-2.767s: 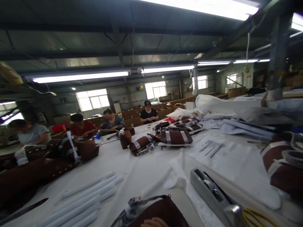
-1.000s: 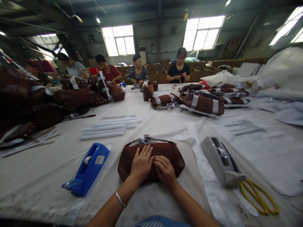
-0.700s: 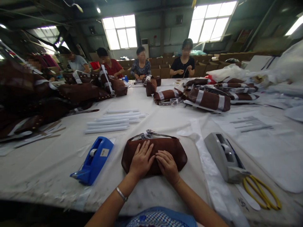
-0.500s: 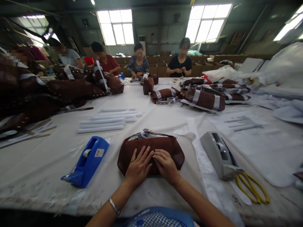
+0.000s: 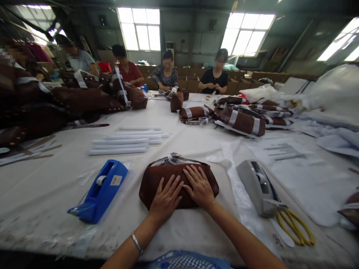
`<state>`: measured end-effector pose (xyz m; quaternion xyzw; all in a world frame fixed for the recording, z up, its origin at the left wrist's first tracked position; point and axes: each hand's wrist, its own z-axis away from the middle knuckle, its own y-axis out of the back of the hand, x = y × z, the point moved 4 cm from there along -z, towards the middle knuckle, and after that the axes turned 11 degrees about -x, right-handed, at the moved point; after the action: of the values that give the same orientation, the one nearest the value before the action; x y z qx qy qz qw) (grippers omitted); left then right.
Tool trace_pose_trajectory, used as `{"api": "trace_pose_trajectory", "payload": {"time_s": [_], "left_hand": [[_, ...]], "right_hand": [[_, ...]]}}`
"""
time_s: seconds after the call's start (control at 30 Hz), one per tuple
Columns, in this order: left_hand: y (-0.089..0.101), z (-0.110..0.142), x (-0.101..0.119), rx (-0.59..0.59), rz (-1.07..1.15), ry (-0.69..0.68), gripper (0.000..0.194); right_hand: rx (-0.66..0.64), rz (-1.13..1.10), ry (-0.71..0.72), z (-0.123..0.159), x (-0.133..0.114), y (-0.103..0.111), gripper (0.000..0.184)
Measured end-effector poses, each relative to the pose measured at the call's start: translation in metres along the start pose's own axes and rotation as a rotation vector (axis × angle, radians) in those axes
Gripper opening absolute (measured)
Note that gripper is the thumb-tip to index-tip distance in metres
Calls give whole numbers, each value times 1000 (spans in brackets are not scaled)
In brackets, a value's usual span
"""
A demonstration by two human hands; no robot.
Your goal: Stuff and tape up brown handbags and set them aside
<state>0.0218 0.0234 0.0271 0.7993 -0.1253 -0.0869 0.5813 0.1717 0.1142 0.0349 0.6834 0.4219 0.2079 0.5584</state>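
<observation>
Bag of dark brown leather-like material [image 5: 151,185] lies flat on the white-covered table [image 5: 126,205], directly before the person, between the blue tape dispenser [image 5: 103,194] on the left and the grey tape dispenser [image 5: 252,183] on the right. Both hands are unclenched and grasp nothing: the left hand [image 5: 165,198] and the right hand [image 5: 200,190] rest palm down on its front, with fingers stretched and somewhat spread, and the thumb side of each is near the other. The bag seems to me rather light and soft, but with enough body to keep its rounded shape; I cannot tell what fills it. The surface looks smooth, so it may slide a little on the cloth under a sideways push, and it does not look fragile, though a nail could perhaps mark it. For lifting, I would judge the two side ends to be the best places, one hand at each, with fingers passed under the lower edge. The strap [image 5: 172,158], along the far edge, is partly wrapped in clear film, which could be slippery and crumple, so it looks a less sure hold.
</observation>
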Motion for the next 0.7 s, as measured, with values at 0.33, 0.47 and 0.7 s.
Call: {"api": "trace_pose_trajectory", "payload": {"time_s": [0.33, 0.47, 0.7], "left_hand": [[-1, 2, 0, 59, 0, -2, 52], [0, 2, 0, 40, 14, -8, 51], [3, 2, -2, 5, 67, -16, 51]], "right_hand": [[306, -515, -748, 118, 12, -1, 72], [277, -940, -1008, 123, 17, -4, 93], [147, -1222, -842, 92, 21, 28, 61]]}}
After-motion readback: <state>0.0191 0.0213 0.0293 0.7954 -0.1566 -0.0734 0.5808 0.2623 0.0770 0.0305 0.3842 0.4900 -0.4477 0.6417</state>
